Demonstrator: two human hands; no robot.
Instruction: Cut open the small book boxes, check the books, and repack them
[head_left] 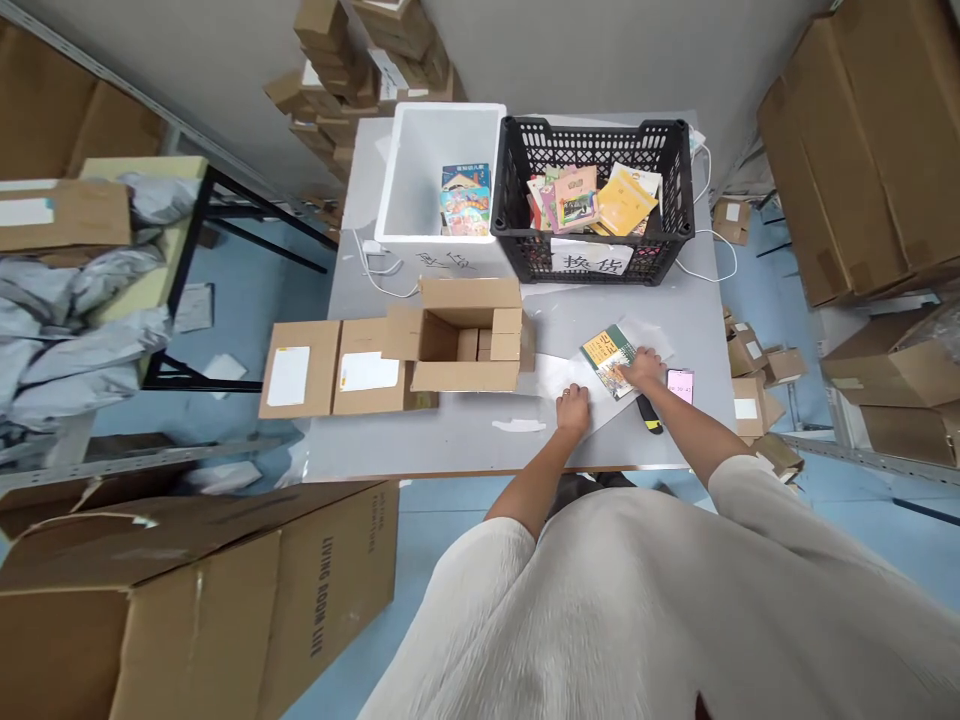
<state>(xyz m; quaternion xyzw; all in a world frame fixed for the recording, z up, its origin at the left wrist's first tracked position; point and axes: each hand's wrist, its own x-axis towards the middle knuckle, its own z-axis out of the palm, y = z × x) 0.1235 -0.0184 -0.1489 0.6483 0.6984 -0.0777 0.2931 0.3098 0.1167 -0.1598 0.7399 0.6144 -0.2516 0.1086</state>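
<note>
White sheet (559,377) near the table's (435,440) front edge: our left fingers (573,396) curl, likely steadying it; right fingers (651,356) touch the book (604,348), grip unclear.

Grey bench (360,445): white bin (450,262) and black crate (525,238) at back, white cable (394,291) left; open carton (465,377) mid-left, two labelled cartons (322,365) beside it; white sheet (555,374), phone (680,386), black-yellow tool (649,413) right.

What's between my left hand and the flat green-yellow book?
The head view shows a thin white sheet between your left hand and the book.
</note>
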